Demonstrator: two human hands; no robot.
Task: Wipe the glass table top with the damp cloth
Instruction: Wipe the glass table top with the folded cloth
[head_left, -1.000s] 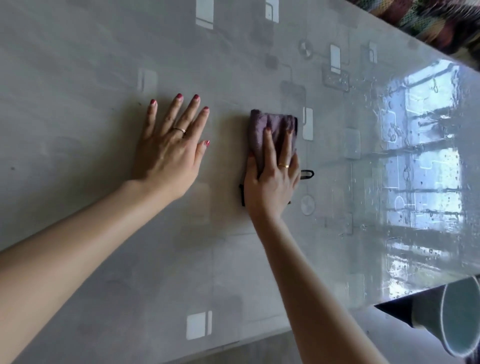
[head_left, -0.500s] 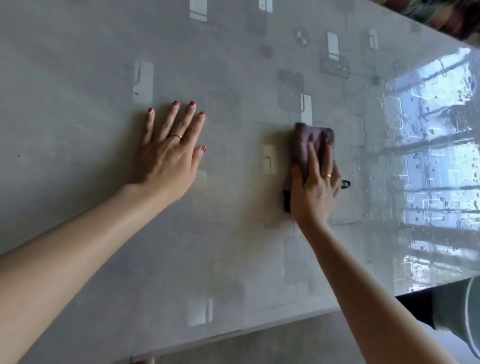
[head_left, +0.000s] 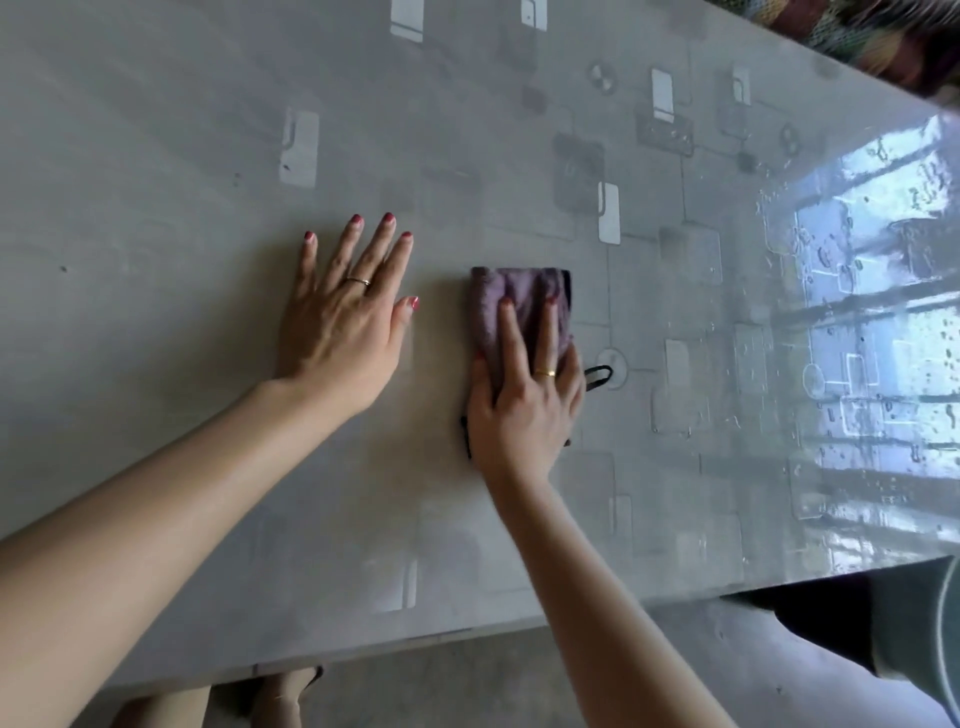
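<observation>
A folded purple cloth (head_left: 514, 296) with black edging lies flat on the glass table top (head_left: 182, 208), near the middle. My right hand (head_left: 524, 400) presses down on its near half, fingers stretched forward over it. A small black loop of the cloth sticks out to the right of that hand. My left hand (head_left: 348, 317) rests flat on the glass just left of the cloth, fingers spread, holding nothing. The glass is grey with pale rectangle patterns.
Water drops and a bright window reflection (head_left: 878, 338) cover the right part of the glass. The table's near edge (head_left: 415, 639) runs along the bottom, with floor below. A grey bucket (head_left: 930, 639) stands at the lower right. Colourful fabric (head_left: 857, 31) lies beyond the far right corner.
My right hand slid the cloth to the right, then back left toward my left hand. My left hand has stayed flat in the same spot on the glass.
</observation>
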